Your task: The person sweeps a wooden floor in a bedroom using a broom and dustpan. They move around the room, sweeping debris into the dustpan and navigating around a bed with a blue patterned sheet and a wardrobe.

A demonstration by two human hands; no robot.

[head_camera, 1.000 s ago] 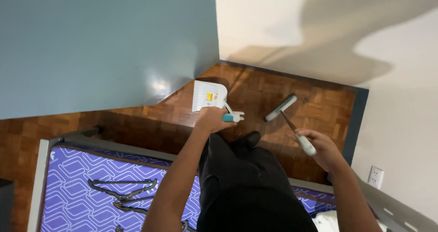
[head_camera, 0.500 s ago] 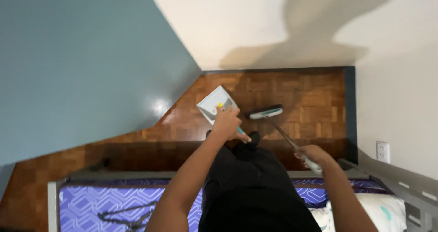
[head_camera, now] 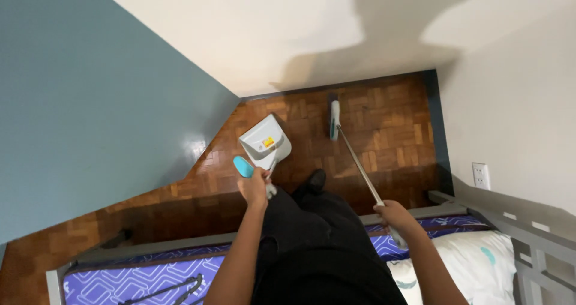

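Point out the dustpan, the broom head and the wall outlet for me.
dustpan (head_camera: 264, 142), head view, on the middle of its white pan.
broom head (head_camera: 334, 119), head view, on its pale body above the floor.
wall outlet (head_camera: 480, 176), head view, on its white cover plate.

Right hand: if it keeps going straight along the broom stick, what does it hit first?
Probably the wood floor. The right hand holds a long broom whose stick runs down and ahead to the broom head, near the white wall. Nothing else shows in that line, though depth is hard to judge.
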